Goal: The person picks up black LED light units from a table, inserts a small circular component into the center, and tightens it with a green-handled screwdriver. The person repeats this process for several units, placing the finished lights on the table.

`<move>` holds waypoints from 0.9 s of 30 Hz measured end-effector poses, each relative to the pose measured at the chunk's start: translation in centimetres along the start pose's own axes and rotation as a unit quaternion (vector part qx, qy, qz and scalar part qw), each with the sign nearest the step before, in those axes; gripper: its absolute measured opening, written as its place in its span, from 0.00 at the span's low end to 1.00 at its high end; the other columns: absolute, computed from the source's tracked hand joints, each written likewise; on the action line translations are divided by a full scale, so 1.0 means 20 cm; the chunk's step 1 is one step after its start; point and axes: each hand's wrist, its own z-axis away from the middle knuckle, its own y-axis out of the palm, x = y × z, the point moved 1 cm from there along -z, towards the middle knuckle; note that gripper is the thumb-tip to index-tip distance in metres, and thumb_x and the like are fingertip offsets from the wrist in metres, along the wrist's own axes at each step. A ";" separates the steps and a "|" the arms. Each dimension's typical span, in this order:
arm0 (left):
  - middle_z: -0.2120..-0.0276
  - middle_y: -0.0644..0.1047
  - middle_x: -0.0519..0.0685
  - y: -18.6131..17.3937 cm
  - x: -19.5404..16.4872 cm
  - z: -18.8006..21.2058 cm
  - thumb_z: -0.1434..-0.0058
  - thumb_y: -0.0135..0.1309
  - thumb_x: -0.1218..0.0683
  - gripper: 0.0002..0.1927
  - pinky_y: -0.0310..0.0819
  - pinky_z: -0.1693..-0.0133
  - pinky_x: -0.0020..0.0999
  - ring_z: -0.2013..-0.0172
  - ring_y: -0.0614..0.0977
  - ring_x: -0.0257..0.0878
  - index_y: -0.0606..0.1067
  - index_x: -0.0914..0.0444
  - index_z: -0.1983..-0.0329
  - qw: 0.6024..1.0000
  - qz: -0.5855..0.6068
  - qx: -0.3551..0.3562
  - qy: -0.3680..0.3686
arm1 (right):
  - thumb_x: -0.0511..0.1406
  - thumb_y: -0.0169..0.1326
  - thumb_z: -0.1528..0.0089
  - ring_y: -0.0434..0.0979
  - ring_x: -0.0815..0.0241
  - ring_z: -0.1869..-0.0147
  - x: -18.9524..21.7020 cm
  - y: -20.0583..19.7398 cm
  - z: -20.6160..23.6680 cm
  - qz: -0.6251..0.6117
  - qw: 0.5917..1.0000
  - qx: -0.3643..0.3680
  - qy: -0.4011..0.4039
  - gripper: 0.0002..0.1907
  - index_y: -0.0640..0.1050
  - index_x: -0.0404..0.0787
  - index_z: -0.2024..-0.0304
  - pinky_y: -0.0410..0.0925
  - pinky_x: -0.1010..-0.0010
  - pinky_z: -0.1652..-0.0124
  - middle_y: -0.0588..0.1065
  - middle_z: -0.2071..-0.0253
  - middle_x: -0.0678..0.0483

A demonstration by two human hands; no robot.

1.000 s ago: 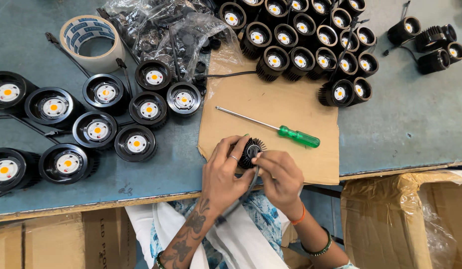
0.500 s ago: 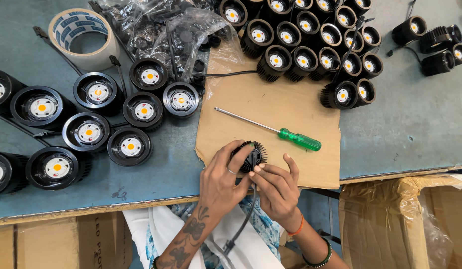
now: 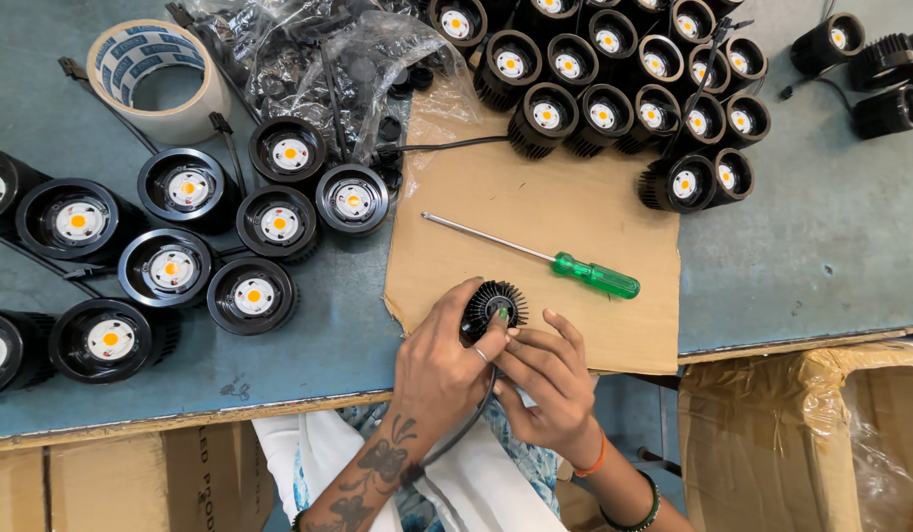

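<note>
My left hand (image 3: pixel 440 366) wraps around a small black finned lamp housing (image 3: pixel 495 300) at the near edge of a brown cardboard sheet (image 3: pixel 535 212). Its thumb lies over the housing's side. My right hand (image 3: pixel 547 379) meets it from the right, its fingertips pinching at the housing's lower edge. A black cable (image 3: pixel 455 438) hangs from the housing down between my arms. A screwdriver with a green handle (image 3: pixel 587 275) lies loose on the cardboard just beyond my hands.
Several black round lamps with yellow centres (image 3: pixel 186 246) crowd the blue table's left side, and several smaller ones (image 3: pixel 614 74) fill the far right. A tape roll (image 3: pixel 156 74) and clear plastic bags of parts (image 3: pixel 309 59) lie at the back. Cardboard boxes (image 3: pixel 801 433) stand below the table edge.
Both hands stay on the housing at the cardboard's near edge. The fingers have shifted around it, and the cable now hangs lower between my arms.
</note>
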 end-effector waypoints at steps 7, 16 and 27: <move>0.41 0.72 0.61 -0.01 0.01 0.00 0.41 0.60 0.59 0.14 0.81 0.53 0.44 0.47 0.81 0.56 0.80 0.58 0.52 1.000 0.008 0.013 0.007 | 0.28 0.61 0.46 0.81 0.50 0.49 0.01 -0.06 -0.10 -0.031 0.999 -0.023 0.019 0.09 0.81 0.37 0.62 0.69 0.49 0.38 0.79 0.58 0.48; 0.41 0.73 0.60 -0.01 0.05 0.00 0.42 0.57 0.62 0.18 0.82 0.53 0.43 0.47 0.82 0.56 0.80 0.55 0.49 1.000 -0.022 0.019 0.005 | 0.27 0.62 0.41 0.81 0.51 0.52 -0.12 -0.07 -0.40 -0.005 0.997 -0.008 0.082 0.08 0.82 0.37 0.59 0.73 0.65 0.51 0.79 0.57 0.48; 0.40 0.72 0.62 0.00 0.09 0.02 0.42 0.58 0.61 0.17 0.81 0.53 0.47 0.48 0.81 0.59 0.79 0.56 0.48 1.000 0.001 0.013 0.006 | 0.33 0.61 0.43 0.76 0.46 0.52 -0.40 0.46 -0.88 -0.020 0.975 0.213 -0.066 0.10 0.81 0.37 0.58 0.70 0.58 0.54 0.75 0.56 0.48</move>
